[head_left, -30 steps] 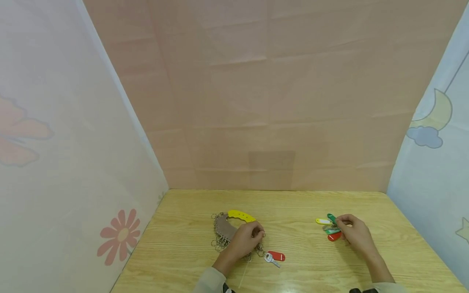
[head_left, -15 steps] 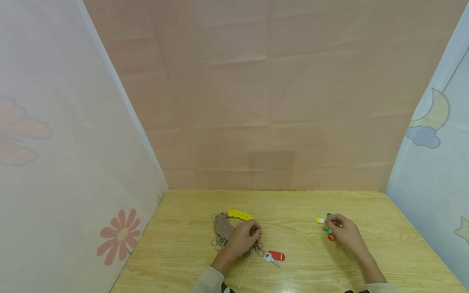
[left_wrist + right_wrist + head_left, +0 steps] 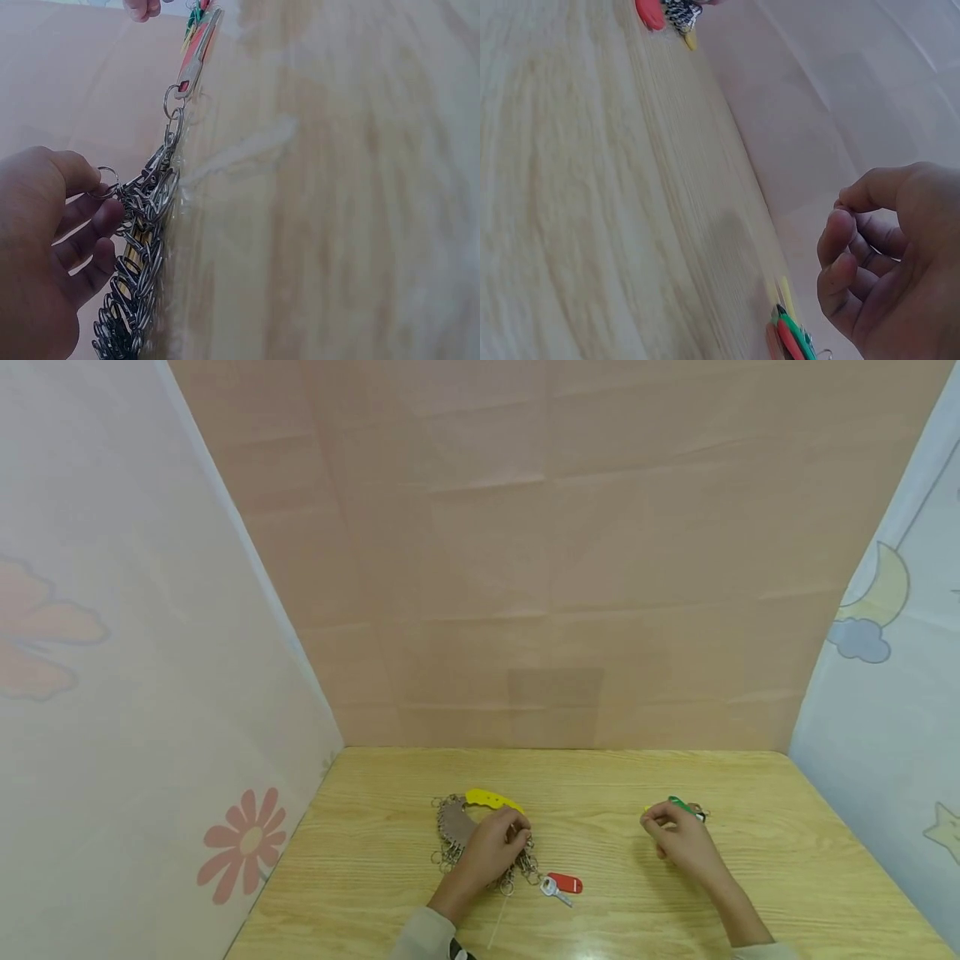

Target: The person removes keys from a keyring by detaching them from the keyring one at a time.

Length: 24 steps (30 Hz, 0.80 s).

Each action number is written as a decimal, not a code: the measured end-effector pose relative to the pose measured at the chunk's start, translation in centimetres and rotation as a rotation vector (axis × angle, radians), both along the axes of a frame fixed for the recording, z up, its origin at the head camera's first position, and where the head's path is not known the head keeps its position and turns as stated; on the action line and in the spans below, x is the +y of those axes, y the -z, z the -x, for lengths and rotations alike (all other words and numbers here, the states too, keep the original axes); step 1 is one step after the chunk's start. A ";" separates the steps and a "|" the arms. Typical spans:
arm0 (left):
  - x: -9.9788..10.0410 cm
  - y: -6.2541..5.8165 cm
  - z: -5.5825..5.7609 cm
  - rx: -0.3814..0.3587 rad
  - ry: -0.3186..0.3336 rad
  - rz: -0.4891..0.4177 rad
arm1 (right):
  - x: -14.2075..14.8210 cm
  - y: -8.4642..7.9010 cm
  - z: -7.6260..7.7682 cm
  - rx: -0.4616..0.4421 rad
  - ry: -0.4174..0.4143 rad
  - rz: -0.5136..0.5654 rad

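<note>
My left hand [image 3: 491, 846] lies over a curved grey-brown plate [image 3: 455, 821] with a yellow grip [image 3: 489, 797] and many metal rings hung along its edge. Its thumb and index finger pinch a split key ring [image 3: 109, 180] beside the metal clasps [image 3: 154, 199]. From one ring hang a silver key [image 3: 557, 891] and a red key tag [image 3: 567, 882]. On the right, my right hand [image 3: 681, 843] hovers with curled fingers, thumb against index finger and nothing visible between them. Just behind and below it lie a green key tag [image 3: 796, 335] and a red key tag [image 3: 784, 334], partly hidden.
A wooden table [image 3: 607, 852] carries everything. A pink sheet [image 3: 480, 568] stands behind it, with pale printed sheets [image 3: 150, 693] at the sides. A thin pale strip [image 3: 497, 922] lies before the ringed plate.
My right hand has moved left over the loose key tags, uncovering the green one behind it. My left hand has shifted slightly left, still pinching at the rings.
</note>
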State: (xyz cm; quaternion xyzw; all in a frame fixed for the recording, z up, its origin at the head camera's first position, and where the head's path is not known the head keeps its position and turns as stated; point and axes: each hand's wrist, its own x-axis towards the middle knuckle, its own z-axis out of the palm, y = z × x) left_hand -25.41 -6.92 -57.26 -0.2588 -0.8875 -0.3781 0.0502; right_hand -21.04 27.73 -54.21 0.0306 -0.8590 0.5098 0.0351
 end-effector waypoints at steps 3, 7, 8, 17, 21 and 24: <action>0.0 0.1 0.0 0.010 -0.009 0.000 | -0.7 -0.1 0.0 -0.011 -0.004 0.001; 0.0 0.2 0.0 0.016 -0.018 -0.001 | -1.5 0.0 0.0 -0.046 -0.001 -0.021; 0.0 0.2 -0.1 0.016 -0.019 0.000 | -1.6 0.0 0.1 -0.052 -0.005 -0.023; -0.1 0.1 -0.1 -0.006 -0.017 -0.014 | -3.0 0.4 0.1 -0.038 -0.047 -0.007; -0.2 0.3 -0.1 0.007 -0.012 -0.015 | -3.7 0.4 0.1 -0.045 -0.047 -0.005; -0.2 0.3 -0.1 0.020 -0.015 -0.012 | -4.2 0.4 0.0 -0.054 -0.049 0.003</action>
